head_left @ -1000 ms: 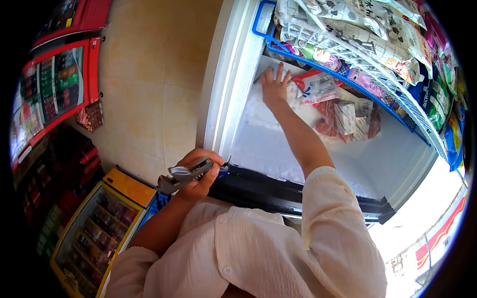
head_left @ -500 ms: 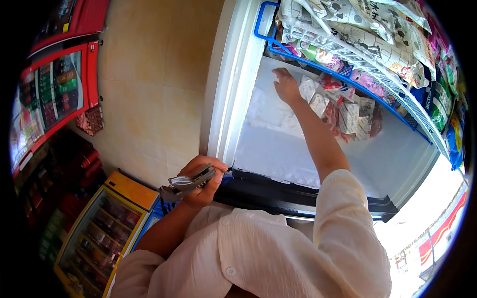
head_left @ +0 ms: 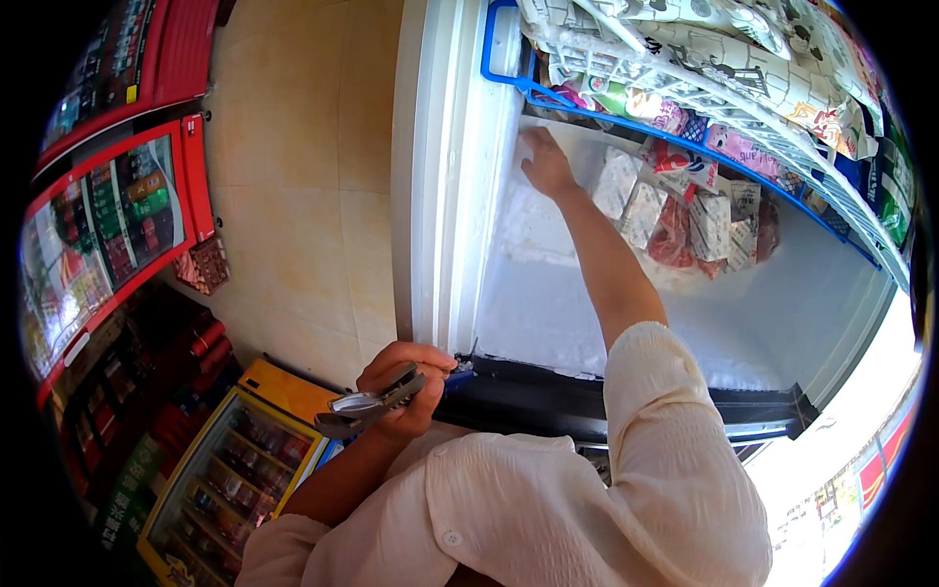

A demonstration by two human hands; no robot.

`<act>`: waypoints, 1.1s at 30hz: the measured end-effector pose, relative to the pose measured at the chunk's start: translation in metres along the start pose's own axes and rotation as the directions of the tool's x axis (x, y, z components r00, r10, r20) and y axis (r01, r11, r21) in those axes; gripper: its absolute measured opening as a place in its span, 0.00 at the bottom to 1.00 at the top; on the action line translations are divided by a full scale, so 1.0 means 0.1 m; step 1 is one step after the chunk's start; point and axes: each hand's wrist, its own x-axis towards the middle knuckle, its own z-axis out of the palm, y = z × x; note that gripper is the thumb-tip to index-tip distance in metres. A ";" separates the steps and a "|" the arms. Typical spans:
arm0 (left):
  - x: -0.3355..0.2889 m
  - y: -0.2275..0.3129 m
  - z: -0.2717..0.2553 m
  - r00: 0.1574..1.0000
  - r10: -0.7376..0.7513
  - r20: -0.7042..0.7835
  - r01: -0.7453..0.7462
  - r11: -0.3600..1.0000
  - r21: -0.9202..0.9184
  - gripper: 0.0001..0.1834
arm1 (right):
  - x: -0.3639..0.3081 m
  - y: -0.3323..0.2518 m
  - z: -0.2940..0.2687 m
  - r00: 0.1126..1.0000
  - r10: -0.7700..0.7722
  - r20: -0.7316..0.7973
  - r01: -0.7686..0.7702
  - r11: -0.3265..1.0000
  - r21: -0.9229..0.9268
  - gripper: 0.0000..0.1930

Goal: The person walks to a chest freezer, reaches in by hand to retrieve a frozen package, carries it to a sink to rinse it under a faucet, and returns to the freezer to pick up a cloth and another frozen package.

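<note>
Sleeves of a cream shirt (head_left: 548,509) filling the lower edge, both forearms reaching out from them. Left hand (head_left: 406,386) curling shut around a flat silvery object (head_left: 367,403), possibly a folded pouch or wallet, kind not clear, and holding it level just beside the near black rim of the chest freezer (head_left: 548,401). Something small and blue (head_left: 458,374) peeking out at the knuckles, touching that rim. Off to the left, a yellow-topped drinks cooler (head_left: 240,450) standing low on the tiled floor (head_left: 293,196), with red display fridges (head_left: 108,215) beyond it and a small brown woven item (head_left: 203,266) lying by their foot.

Further out, right arm stretching across the frosted white interior of the freezer. Right hand (head_left: 546,164) lying open, fingers spread and palm down, pressing on a white frosted block (head_left: 533,220) against the far left inner wall, just below the blue rim of a wire basket (head_left: 626,117). Frozen food packets (head_left: 685,210) in red, white and clear wrapping piling just right of that hand, near it but apart. Basket above holding pale printed bags (head_left: 724,49), stacked to the far top edge.
</note>
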 end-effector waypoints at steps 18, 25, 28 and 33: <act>0.08 0.09 0.07 1.000 0.007 -0.001 -0.007 0.998 0.067 0.10 | -0.91 0.21 0.62 0.942 -0.136 0.308 0.139 0.990 0.013 0.21; 0.05 0.04 0.08 1.000 0.015 -0.027 -0.013 0.995 0.100 0.12 | -0.99 -0.37 0.30 0.766 0.001 0.643 0.371 0.816 -0.444 0.09; 0.03 0.05 0.12 0.998 0.030 -0.050 -0.029 0.999 0.019 0.13 | -1.27 0.07 0.18 0.718 -0.018 0.696 0.346 0.877 -0.334 0.07; 0.06 0.05 0.11 0.997 0.076 -0.018 -0.076 0.997 0.012 0.10 | -1.85 0.88 -0.77 0.820 0.126 0.559 0.170 0.878 -0.447 0.05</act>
